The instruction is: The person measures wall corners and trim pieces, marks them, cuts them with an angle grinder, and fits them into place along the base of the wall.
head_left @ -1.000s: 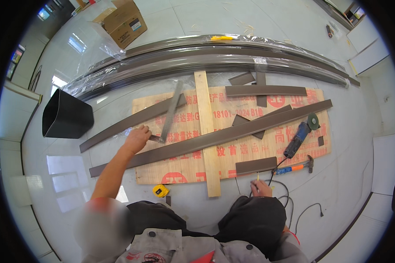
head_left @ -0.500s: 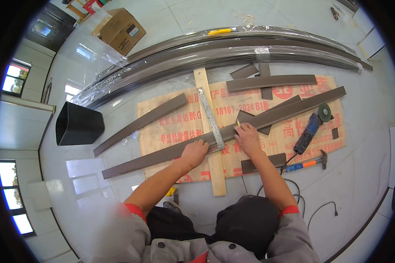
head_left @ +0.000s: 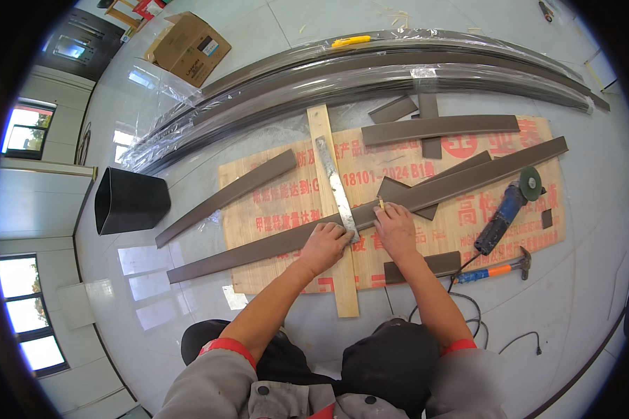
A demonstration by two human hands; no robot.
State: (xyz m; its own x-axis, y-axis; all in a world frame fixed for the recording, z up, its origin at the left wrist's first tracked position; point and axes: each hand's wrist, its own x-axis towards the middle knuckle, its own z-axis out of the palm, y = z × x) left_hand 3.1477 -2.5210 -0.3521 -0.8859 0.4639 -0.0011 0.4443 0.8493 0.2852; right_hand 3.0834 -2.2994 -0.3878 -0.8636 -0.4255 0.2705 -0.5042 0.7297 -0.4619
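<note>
A long brown strip [head_left: 461, 183] lies slanting across a printed wooden board [head_left: 258, 237] and a narrow wooden batten [head_left: 346, 293]. Across the strip, roughly along the batten, rests a flat metal ruler [head_left: 336, 183]. My left hand [head_left: 325, 247] is closed at the strip's near edge, its fingertips on the ruler's lower end; what lies under the palm is hidden. Just right of the ruler, my right hand [head_left: 396, 230] sits on the strip, pinching a short yellow pencil [head_left: 381, 203] with its tip up.
To the right lie an angle grinder [head_left: 503, 216] with its cord and a hammer [head_left: 500, 271]. Shorter brown pieces [head_left: 440, 128] are scattered around. Plastic-wrapped strips [head_left: 286, 94] stretch across the back, a yellow cutter [head_left: 351, 41] on top. A black bin [head_left: 134, 201] and cardboard box [head_left: 192, 49] are leftward.
My left hand has slid right along the strip to the ruler's lower end. My right hand stays near the same spot with the pencil. The view has shifted slightly.
</note>
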